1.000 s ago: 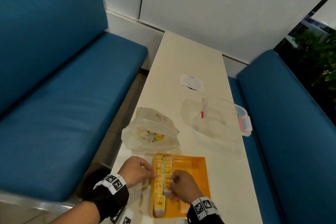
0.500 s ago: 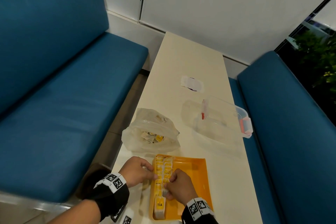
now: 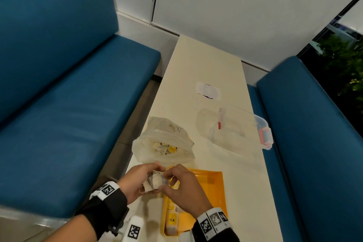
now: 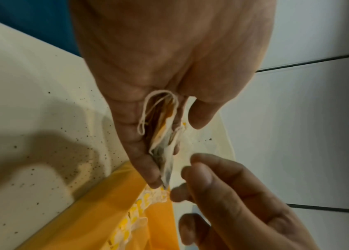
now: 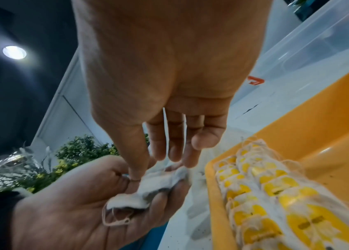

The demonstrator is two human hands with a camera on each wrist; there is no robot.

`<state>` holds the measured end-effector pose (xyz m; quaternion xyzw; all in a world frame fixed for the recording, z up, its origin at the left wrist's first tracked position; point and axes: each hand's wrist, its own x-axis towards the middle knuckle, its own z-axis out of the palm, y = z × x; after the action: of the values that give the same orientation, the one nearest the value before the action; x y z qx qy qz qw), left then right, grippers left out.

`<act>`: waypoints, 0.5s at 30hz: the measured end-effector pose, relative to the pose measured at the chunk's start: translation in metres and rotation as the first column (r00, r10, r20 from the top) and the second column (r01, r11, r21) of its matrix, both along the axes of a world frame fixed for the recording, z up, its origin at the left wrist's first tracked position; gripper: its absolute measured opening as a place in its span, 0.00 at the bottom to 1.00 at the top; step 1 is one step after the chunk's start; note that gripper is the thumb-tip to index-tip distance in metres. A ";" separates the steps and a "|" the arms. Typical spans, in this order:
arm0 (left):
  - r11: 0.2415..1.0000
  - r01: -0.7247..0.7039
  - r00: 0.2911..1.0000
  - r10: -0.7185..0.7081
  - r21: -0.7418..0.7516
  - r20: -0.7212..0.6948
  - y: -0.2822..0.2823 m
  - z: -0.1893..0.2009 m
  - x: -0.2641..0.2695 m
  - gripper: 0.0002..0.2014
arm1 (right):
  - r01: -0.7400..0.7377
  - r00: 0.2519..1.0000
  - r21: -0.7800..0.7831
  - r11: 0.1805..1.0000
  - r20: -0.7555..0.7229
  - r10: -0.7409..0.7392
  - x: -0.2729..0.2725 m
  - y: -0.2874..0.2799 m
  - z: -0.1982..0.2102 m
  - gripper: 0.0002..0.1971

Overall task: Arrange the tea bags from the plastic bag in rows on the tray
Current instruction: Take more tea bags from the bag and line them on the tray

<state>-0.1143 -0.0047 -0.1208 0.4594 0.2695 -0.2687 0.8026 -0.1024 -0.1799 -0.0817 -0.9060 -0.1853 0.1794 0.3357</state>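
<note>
From the head view, my left hand (image 3: 140, 180) and my right hand (image 3: 183, 186) meet low in the frame, just left of centre, over the far left corner of the orange tray (image 3: 213, 186). My left fingers are curled around a small bunch of tea bags (image 3: 153, 181), and my right fingertips pinch at the same bunch. Rows of tea bags with yellow tags (image 3: 172, 220) lie along the tray's left side, near the bottom edge. Just above my hands sits the clear plastic bag (image 3: 163, 143), mouth open, more tea bags inside. To the right of it, toward the middle right, is an empty clear container (image 3: 233, 129), and the cream table (image 3: 206, 65) runs up the centre between two blue benches (image 3: 59, 84).

In the left wrist view, my left hand (image 4: 165, 76) fills the top centre, fingers folded around the tea bags (image 4: 165, 152) and their white strings. My right hand (image 4: 233, 194) comes in from the lower right, its fingertips right beside the bags' tip. The tray (image 4: 105, 211) is at the bottom centre.

In the right wrist view, my right hand (image 5: 169, 84) points down the centre, and its thumb and fingers press onto the tea bags (image 5: 148, 189) cradled in my left hand (image 5: 73, 211) at lower left. The tray (image 5: 319, 126) with two filled rows (image 5: 265, 194) takes the lower right.
</note>
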 end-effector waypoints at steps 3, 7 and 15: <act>0.999 -0.026 0.999 0.027 -0.032 0.020 0.002 0.000 0.001 0.18 | -0.004 1.000 -0.010 1.000 0.007 0.004 0.000 0.009 -0.002 0.18; 0.999 -0.052 0.997 0.052 -0.003 0.052 0.003 0.003 0.000 0.13 | 0.050 0.998 -0.007 0.999 0.024 -0.050 0.003 0.013 -0.005 0.15; 0.996 -0.025 0.998 0.020 0.082 0.064 0.003 0.006 -0.001 0.15 | 0.169 0.981 0.095 0.981 -0.106 -0.159 0.006 0.010 -0.002 0.06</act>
<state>-0.1156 -0.0015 -0.1152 0.4973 0.2599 -0.2336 0.7941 -0.0961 -0.1698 -0.0840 -0.8896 -0.1021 0.1856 0.4047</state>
